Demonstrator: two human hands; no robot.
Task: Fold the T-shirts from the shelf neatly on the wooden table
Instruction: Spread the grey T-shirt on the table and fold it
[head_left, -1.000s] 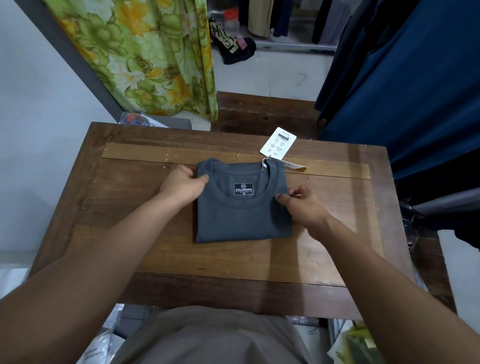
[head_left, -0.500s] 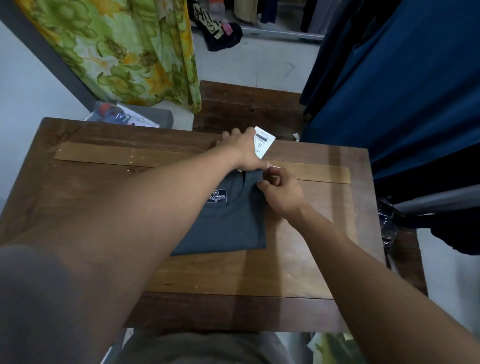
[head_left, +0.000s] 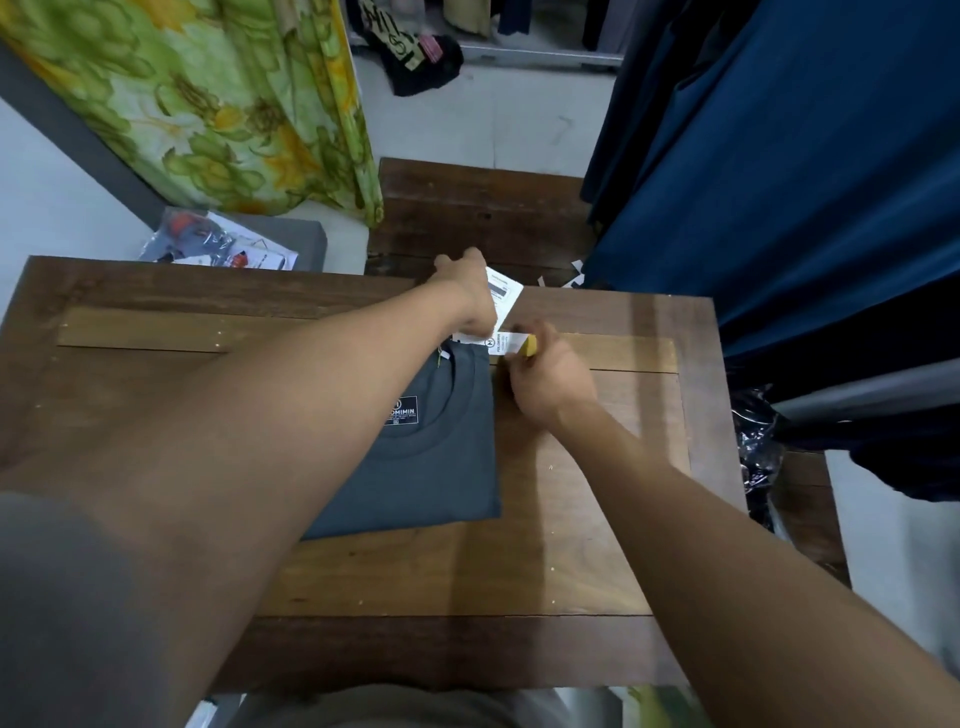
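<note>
A folded dark grey T-shirt (head_left: 441, 467) lies on the wooden table (head_left: 597, 545), collar toward the far edge, its left part hidden under my left forearm. My left hand (head_left: 467, 291) reaches across it and holds the white hang tag (head_left: 505, 293) just beyond the collar. My right hand (head_left: 545, 379) pinches a second white and yellow tag (head_left: 514, 344) at the collar's right corner.
A green floral curtain (head_left: 208, 104) hangs at the back left. Dark blue garments (head_left: 805, 182) hang along the right side. A plastic-wrapped package (head_left: 218, 244) lies behind the table's far left edge. A lower wooden bench (head_left: 467, 218) stands beyond the table.
My hands left the sides of the folded shirt and went to the tags at the collar. The left arm crossed over the shirt. The right hand now pinches the yellow-tipped tag.
</note>
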